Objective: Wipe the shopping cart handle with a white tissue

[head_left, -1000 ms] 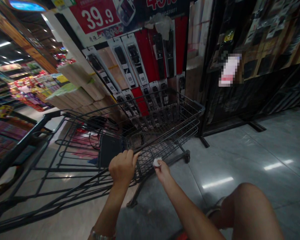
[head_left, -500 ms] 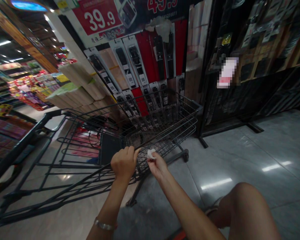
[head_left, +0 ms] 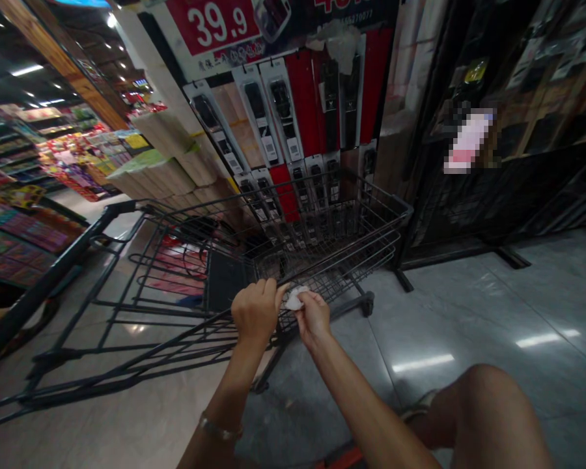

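Note:
A dark metal shopping cart point(head_left: 176, 326) stands across the view, its push handle at the left. My left hand point(head_left: 256, 311) is closed around the cart's near top rail, thumb toward the right. Just right of it, my right hand point(head_left: 314, 318) pinches a crumpled white tissue point(head_left: 295, 298) against the same rail. The tissue nearly meets the left thumb; whether they touch I cannot tell. Part of the rail is hidden under my fingers and the tissue.
Behind the cart rises a display rack of packaged belts point(head_left: 256, 114) under a price sign point(head_left: 215, 26). Stacked paper rolls point(head_left: 149, 172) stand to its left. A black rack point(head_left: 449, 241) with feet on the tiled floor point(head_left: 444, 319) is at the right. My bent knee point(head_left: 493, 404) shows lower right.
My right hand has brought the tissue up a little, closer to the rail and my left thumb. The left hand keeps its grip. The whole view has shifted slightly.

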`<action>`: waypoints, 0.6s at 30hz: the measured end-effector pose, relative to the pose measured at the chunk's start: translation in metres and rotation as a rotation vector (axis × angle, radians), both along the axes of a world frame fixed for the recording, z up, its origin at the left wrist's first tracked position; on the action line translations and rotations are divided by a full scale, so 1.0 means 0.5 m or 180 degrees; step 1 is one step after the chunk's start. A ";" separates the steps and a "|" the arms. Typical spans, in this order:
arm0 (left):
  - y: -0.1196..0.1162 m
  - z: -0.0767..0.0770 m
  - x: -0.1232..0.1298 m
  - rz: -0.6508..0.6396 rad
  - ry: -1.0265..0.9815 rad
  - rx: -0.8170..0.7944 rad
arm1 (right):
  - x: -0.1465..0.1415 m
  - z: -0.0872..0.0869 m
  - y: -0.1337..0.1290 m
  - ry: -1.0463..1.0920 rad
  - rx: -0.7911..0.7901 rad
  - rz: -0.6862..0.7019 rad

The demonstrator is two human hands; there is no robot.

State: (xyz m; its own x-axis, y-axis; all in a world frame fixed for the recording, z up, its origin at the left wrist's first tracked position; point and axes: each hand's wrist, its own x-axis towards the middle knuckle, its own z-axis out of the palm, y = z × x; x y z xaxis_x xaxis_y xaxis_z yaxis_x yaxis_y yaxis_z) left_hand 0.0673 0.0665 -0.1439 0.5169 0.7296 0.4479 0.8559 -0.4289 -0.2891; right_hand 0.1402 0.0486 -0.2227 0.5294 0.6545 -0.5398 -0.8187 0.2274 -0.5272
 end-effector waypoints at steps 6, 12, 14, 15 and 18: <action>-0.002 0.000 -0.002 -0.0048 -0.0073 -0.0068 | 0.008 -0.073 -0.001 -0.0188 -0.0450 -0.0116; -0.002 0.002 -0.001 -0.0056 0.0033 0.0039 | 0.008 -0.102 -0.001 -0.0693 -0.0743 -0.0209; -0.002 0.003 0.000 -0.0058 0.0048 0.0067 | 0.008 -0.105 -0.001 -0.0852 -0.0796 -0.0219; -0.002 0.002 0.000 -0.0067 0.0051 0.0085 | 0.009 -0.106 -0.002 -0.0923 -0.0818 -0.0220; -0.001 0.001 0.002 -0.0077 0.0044 0.0122 | 0.012 -0.109 -0.005 -0.1089 -0.0878 -0.0223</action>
